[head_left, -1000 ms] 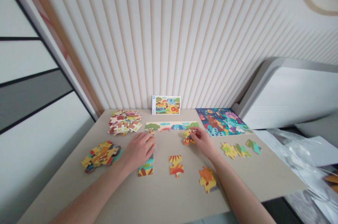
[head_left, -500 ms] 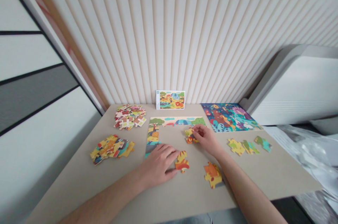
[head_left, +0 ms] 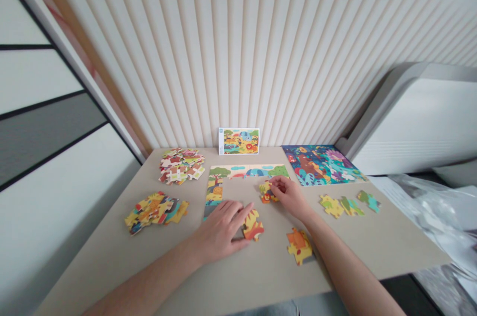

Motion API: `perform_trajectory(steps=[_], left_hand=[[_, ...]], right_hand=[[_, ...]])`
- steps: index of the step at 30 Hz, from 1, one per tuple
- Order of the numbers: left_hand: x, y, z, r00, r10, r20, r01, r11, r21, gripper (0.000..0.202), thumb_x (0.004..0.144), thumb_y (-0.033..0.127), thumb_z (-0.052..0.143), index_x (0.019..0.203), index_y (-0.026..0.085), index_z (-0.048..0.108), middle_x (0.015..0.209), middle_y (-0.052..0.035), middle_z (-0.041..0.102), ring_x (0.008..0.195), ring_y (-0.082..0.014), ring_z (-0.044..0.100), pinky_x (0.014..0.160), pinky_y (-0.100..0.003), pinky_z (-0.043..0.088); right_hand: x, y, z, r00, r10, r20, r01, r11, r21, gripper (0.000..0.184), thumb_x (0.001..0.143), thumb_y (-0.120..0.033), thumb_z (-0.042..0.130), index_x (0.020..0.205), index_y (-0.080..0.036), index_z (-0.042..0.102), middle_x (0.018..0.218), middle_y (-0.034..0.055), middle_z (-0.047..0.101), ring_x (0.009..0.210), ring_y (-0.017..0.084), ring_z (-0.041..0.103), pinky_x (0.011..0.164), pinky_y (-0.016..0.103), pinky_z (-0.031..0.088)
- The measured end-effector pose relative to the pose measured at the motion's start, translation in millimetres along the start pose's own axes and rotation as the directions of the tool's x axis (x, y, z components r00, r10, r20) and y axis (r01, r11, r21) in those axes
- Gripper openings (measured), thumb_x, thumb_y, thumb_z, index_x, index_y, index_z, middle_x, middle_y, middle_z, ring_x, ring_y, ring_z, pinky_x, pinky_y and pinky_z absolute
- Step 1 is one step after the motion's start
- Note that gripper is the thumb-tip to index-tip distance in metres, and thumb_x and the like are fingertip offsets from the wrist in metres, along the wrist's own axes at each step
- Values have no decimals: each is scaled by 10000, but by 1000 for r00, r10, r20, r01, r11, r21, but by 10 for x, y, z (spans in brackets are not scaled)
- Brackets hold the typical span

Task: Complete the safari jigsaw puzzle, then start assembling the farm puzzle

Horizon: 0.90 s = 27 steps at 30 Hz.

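Observation:
My left hand (head_left: 223,229) rests on the table with its fingers stretched out, thumb and index finger apart. Between them lies an orange-and-yellow jigsaw piece (head_left: 254,226), partly covered by the hand. The fingers of my right hand (head_left: 288,194) pinch a yellow jigsaw piece with a lion's face (head_left: 266,196), whose right part they hide. Behind both hands, a partly joined jigsaw (head_left: 214,191) shows its top and left edges, with a tree, an elephant and water. An orange-and-yellow piece (head_left: 300,246) lies below my right forearm.
A picture card (head_left: 239,141) leans upright against the ribbed wall. Two heaps of pieces, one pink and green (head_left: 182,166), one yellow (head_left: 156,211), lie at left. At right are a dark blue jigsaw (head_left: 324,164) and several green-and-yellow pieces (head_left: 331,205).
The orange-and-yellow piece at my left hand has shifted slightly and turned, and my left index finger is lifted more. My right hand keeps its pinch on the lion piece. The view has shifted slightly.

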State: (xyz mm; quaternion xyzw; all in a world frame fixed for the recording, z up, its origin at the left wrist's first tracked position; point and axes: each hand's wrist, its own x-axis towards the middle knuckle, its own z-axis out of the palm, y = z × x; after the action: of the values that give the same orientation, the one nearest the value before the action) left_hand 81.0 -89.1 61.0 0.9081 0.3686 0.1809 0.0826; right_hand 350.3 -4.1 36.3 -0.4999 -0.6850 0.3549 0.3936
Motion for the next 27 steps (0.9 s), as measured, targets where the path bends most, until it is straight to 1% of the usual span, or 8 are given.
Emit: perform_trajectory(steps=[3, 6, 8, 12, 16, 19, 22, 27], left_hand=[[-12, -41, 31, 999, -44, 8, 44, 999, 0, 868, 764, 484, 804, 1481, 211, 397, 1184, -90, 588, 1115, -278, 542, 1030, -423, 419], [-10, -75, 46, 996, -73, 43, 74, 997, -14, 718, 768, 589, 760, 1340, 213, 544, 1120, -73, 628, 1083, -273, 558, 997, -416, 422], [-1, -81, 35, 994, -83, 68, 85, 996, -23, 635, 772, 629, 733, 1232, 212, 603, 1071, -63, 648, 1059, -268, 564, 976, -415, 419], [27, -64, -14, 988, -145, 60, 144, 989, 10, 600, 706, 666, 764, 1058, 199, 629, 1006, -54, 645, 1011, -269, 567, 946, -428, 407], [43, -47, -35, 978, -209, 16, 208, 977, 54, 604, 633, 678, 806, 938, 200, 597, 963, -45, 633, 984, -274, 570, 925, -435, 399], [40, -44, -17, 973, -231, -11, 231, 972, 41, 610, 613, 638, 842, 945, 203, 573, 981, -43, 635, 982, -273, 576, 917, -429, 403], [30, -44, 14, 971, -238, -26, 238, 971, -14, 605, 622, 564, 874, 991, 207, 554, 1015, -41, 643, 992, -268, 585, 907, -413, 421], [17, -39, 37, 984, -177, -13, 176, 982, -65, 603, 732, 413, 852, 1203, 230, 524, 1130, -52, 655, 1068, -265, 595, 953, -413, 438]], right_hand=[[0, 15, 5, 1000, -1, 3, 1, 1000, 7, 278, 907, -440, 592, 997, -180, 635, 793, 21, 620, 679, 149, 564, 628, 271, 465], [1, 22, 7, 1000, 1, 6, -1, 1000, 14, 295, 906, -458, 592, 993, -180, 635, 786, 21, 615, 673, 150, 559, 618, 271, 463], [1, 20, 7, 1000, 2, 8, -2, 1000, 16, 295, 908, -461, 591, 989, -182, 637, 784, 20, 614, 670, 149, 557, 617, 271, 462], [2, -4, 3, 1000, 5, 4, -5, 999, 34, 289, 895, -465, 612, 970, -187, 640, 792, 19, 614, 671, 147, 555, 626, 273, 464], [4, -47, -15, 999, 16, 33, -19, 993, 116, 284, 883, -458, 633, 963, -185, 637, 786, 10, 601, 677, 142, 554, 633, 271, 453], [1, -80, -26, 998, 28, 55, -36, 987, 154, 283, 885, -448, 635, 977, -181, 630, 777, 6, 608, 678, 139, 553, 629, 264, 435], [-3, -94, -22, 998, 36, 56, -44, 988, 146, 290, 878, -450, 643, 977, -178, 625, 769, 5, 611, 679, 140, 554, 624, 259, 427], [-4, -78, -10, 998, 26, 55, -32, 993, 116, 287, 882, -446, 635, 979, -176, 634, 788, 14, 621, 684, 141, 554, 634, 264, 441]])
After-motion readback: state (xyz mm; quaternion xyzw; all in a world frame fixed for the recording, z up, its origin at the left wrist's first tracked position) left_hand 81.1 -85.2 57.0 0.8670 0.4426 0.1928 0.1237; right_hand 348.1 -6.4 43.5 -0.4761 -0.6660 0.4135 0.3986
